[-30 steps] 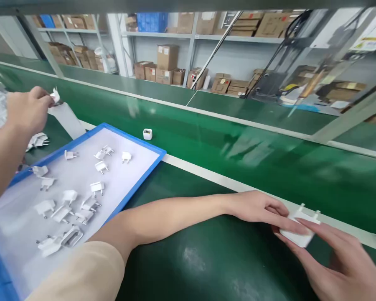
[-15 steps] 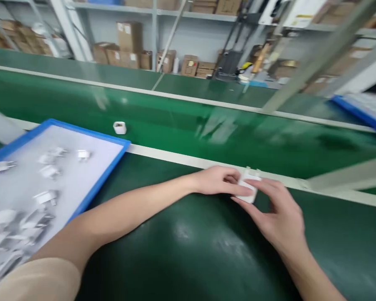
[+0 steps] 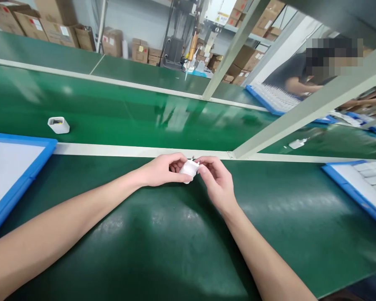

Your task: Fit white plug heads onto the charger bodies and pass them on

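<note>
While both hands pinch it, white plug (image 3: 189, 168): small, glossy, prongs up.

A long green conveyor belt (image 3: 119, 113) runs past the dark green worktop (image 3: 175, 234), with a pale metal frame post (image 3: 235, 46) slanting overhead and stacked cardboard boxes (image 3: 59, 29) lining the grey wall (image 3: 134, 19) behind.

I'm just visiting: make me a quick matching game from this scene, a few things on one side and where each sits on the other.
Things:
1. white plug
2. small white cube
3. blue tray
4. cardboard boxes

Places:
a. far left edge of the near bench
b. between the left hand and right hand
c. back wall, upper left
d. alone on the green belt

Pairs: 1-b, 2-d, 3-a, 4-c
</note>
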Available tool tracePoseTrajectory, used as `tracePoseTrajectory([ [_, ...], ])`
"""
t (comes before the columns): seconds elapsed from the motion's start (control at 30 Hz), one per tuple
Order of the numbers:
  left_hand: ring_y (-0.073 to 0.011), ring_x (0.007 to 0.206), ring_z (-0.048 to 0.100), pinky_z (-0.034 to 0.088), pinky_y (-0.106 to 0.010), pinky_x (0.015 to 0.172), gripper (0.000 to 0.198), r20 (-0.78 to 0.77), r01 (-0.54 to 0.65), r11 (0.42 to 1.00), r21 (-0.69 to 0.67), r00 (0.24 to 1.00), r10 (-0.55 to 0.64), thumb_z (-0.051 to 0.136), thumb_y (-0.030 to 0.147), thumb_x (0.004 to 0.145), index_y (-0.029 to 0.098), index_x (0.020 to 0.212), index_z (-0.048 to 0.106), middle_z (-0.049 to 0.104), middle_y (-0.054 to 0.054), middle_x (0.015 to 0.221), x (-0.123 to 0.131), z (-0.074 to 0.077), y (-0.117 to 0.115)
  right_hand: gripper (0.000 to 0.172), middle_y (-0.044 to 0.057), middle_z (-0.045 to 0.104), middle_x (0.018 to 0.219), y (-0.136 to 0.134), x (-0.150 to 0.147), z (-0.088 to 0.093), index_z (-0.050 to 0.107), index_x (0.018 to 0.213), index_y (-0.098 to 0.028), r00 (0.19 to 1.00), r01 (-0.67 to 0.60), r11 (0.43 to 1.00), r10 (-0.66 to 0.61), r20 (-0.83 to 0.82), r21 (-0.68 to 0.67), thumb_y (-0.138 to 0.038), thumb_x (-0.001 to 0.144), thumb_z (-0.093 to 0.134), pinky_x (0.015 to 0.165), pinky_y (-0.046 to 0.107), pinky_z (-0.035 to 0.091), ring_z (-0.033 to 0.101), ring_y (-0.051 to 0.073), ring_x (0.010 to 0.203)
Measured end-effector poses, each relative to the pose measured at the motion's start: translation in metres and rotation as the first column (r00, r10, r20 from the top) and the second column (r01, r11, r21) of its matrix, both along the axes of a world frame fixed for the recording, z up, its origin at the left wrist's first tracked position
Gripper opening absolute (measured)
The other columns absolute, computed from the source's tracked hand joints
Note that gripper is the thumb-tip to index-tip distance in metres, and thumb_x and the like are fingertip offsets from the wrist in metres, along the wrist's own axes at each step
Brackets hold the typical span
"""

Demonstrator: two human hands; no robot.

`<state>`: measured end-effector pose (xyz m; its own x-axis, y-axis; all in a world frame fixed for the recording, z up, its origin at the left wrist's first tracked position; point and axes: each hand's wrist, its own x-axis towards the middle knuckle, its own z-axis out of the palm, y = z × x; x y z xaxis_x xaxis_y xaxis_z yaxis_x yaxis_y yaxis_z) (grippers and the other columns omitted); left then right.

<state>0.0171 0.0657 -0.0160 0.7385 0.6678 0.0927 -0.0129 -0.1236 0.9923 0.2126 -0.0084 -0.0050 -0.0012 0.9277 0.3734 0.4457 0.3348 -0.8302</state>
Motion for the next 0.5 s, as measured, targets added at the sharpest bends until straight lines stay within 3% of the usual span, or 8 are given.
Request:
tracePoseTrajectory([
  [0.1,-0.0125,0.077,0.053,0.042,-0.026,0.071,0.032,-0.085,0.012,0.997,0.074,0.996,-0.006,0.079,0.037,0.076,0.018,0.097,0.065,0.06,0.003,0.084,-0.0007,0.0013,-0.0025,0.023,0.002,0.066,0.088,-0.0009,-0.0013,0.0,0.066,0.096,-0.023,0.999,-0.027,0.996,0.03,0.03,-0.084,-0.046,0.096,0.065,0.072,0.032,0.046,0.057,0.017,0.077],
  [0.23,-0.0119,0.069,0.046,0.034,-0.026,0.062,0.035,-0.186,0.007,0.989,0.148,0.982,0.021,0.075,0.049,0.079,0.018,0.08,0.058,0.052,0.004,0.074,-0.0025,0.003,-0.0041,0.024,0.001,0.065,0.084,0.0015,-0.0021,-0.0006,0.064,0.088,-0.022,0.996,-0.068,0.978,0.056,-0.067,-0.198,-0.045,0.095,0.066,0.07,0.029,0.045,0.055,0.015,0.074],
  [0.5,-0.0112,0.065,0.041,0.03,-0.026,0.059,0.044,-0.184,0.005,0.988,0.152,0.983,0.023,0.072,0.056,0.081,0.018,0.072,0.051,0.046,0.005,0.069,-0.0032,0.0014,-0.0033,0.03,-0.003,0.055,0.069,0.0029,-0.004,0.0012,0.064,0.083,-0.021,0.988,-0.075,0.958,0.034,-0.149,-0.277,-0.048,0.094,0.066,0.061,0.027,0.038,0.045,0.011,0.062],
])
